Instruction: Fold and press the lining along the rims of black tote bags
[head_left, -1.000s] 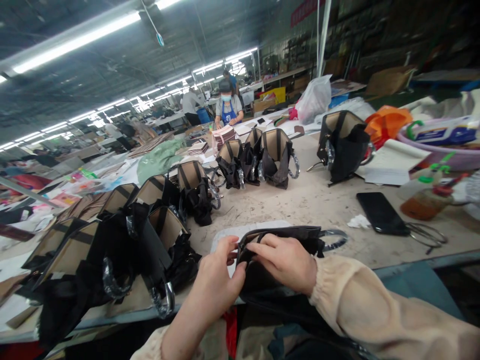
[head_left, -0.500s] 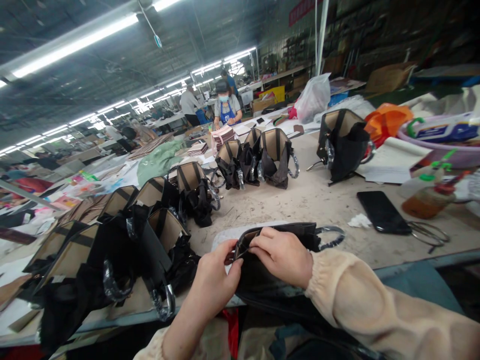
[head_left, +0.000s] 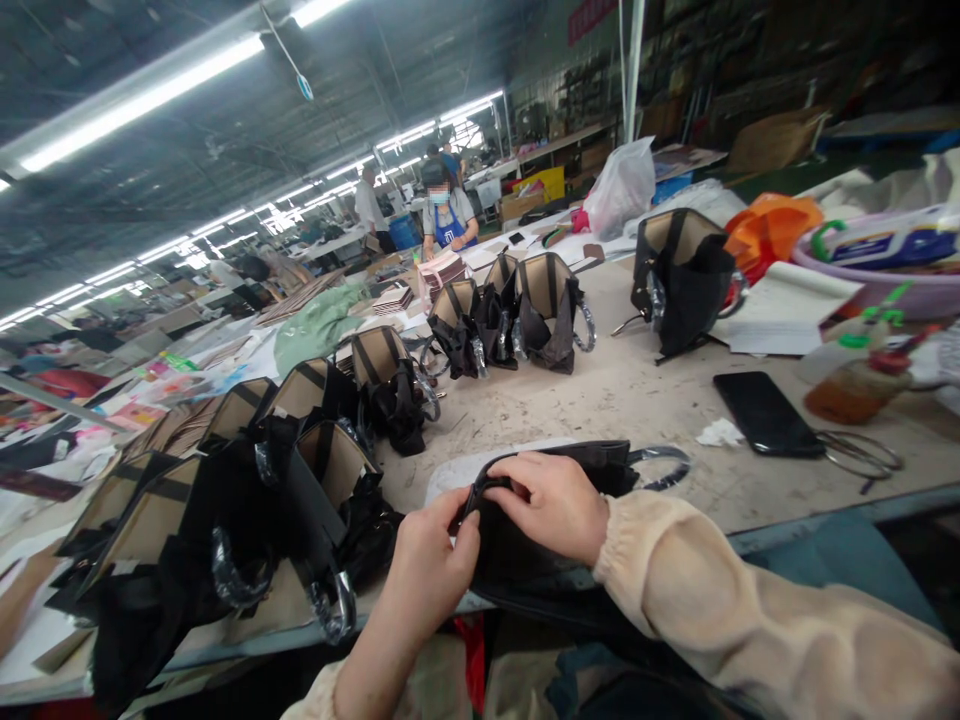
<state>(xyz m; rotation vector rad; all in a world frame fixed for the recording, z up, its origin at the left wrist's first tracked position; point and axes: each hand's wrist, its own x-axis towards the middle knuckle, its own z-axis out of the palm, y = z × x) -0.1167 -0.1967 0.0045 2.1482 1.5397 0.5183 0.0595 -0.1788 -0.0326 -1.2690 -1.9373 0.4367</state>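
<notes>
A black handbag (head_left: 525, 575) lies at the front edge of the table, part of it overhanging toward me. Its handle (head_left: 660, 468), wrapped in clear plastic, sticks out to the right. My left hand (head_left: 436, 555) pinches the bag's left edge between thumb and fingers. Just to the right, my right hand (head_left: 551, 500) grips the same rim, fingers curled over it. The stretch of rim beneath my fingers is hidden. Left of my hands stand several black bags (head_left: 330, 490) with tan inner panels and plastic-wrapped handles.
More bags (head_left: 547, 310) stand farther back, and one bag (head_left: 682, 280) stands at the right. A black phone (head_left: 766, 412), a bottle of brown liquid (head_left: 851, 392), and a purple basin (head_left: 862, 270) are to the right. A co-worker (head_left: 450, 220) in a blue apron works across the table.
My right hand has shifted slightly left along the rim, closer to my left hand. The left hand keeps its pinch on the bag, and the view has tilted a little.
</notes>
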